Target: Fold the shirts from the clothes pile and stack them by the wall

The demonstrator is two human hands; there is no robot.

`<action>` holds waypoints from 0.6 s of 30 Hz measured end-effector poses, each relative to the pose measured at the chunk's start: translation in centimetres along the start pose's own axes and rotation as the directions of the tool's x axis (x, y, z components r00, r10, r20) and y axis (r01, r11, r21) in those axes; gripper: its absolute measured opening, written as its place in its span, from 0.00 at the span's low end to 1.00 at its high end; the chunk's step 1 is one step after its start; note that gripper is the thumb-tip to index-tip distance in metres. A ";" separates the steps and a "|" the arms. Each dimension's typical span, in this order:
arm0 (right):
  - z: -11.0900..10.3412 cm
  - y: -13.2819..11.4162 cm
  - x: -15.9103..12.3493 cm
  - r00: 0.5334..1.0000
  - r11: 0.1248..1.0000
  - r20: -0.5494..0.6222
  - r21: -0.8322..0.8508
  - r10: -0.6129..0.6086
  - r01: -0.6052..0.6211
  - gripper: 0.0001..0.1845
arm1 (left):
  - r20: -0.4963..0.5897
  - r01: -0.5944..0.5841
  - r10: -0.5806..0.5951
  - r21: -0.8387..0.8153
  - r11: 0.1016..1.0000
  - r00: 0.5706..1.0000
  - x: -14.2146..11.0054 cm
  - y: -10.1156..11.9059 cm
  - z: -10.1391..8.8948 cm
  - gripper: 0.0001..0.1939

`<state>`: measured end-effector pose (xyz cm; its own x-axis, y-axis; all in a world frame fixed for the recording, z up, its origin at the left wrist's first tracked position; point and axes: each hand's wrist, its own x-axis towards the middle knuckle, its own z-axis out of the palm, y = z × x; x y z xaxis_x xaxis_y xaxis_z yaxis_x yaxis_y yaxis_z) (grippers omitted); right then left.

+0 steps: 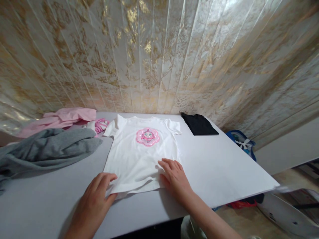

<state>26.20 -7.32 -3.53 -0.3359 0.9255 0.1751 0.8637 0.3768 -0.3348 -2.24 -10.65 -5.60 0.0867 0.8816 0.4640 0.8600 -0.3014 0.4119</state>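
Observation:
A white short-sleeved T-shirt (129, 159) lies spread on the white table, its neck toward the wall and its hem toward me. On its chest is a pink, flower-shaped sequined patch (148, 136) with a cartoon face. My left hand (98, 191) is at the left corner of the hem, with the cloth between thumb and fingers and the edge slightly raised. Over the right side of the hem rests my right hand (174, 177), fingers stretched out and apart on the fabric. The hem is wavy between the two hands.
A folded black garment (199, 124) lies at the table's back right. Grey cloth (52, 146), pink cloth (67, 116) and a bright pink bundle (101, 125) are heaped at the left. Past the right table edge (249, 162) sits a blue bag (240, 142). A gold-patterned covering backs the table.

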 end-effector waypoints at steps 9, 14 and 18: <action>1.6 -4.9 0.3 0.990 0.988 0.027 0.068 -0.138 0.136 0.40 | -0.078 0.062 -0.071 -0.116 0.991 0.994 2.3 1.4 -0.7 0.05; 2.1 -3.6 2.5 1.000 1.000 -0.011 -0.019 0.017 -0.017 0.36 | -0.115 0.067 -0.076 -0.080 0.995 0.990 2.3 0.8 -1.5 0.05; 0.4 1.0 0.7 0.984 0.982 -0.065 -0.082 0.165 -0.170 0.35 | -0.024 0.105 -0.107 -0.059 0.993 0.994 0.3 -1.6 -0.8 0.09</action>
<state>26.65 -6.25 -4.15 -0.1641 0.9704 0.1772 0.9359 0.2100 -0.2829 -3.98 -10.16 -5.53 -0.0178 0.8998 0.4359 0.8333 -0.2277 0.5039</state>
